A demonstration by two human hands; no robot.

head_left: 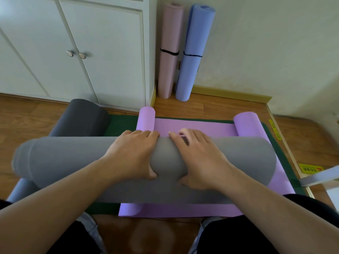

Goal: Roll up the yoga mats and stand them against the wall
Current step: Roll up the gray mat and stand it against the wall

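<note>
While under both hands (132,153), grey mat (64,162) rolled.

A yellow floor sticker (310,169) and a yellow strip label (275,129) carry print too small to read.

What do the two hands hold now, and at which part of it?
Both the left hand and the right hand grip the rolled grey mat at its middle, fingers over the top and thumbs on the near side.

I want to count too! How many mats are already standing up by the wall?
2: a pink mat in the corner beside the cabinet, and a blue mat just right of it. None seem hidden.
</note>
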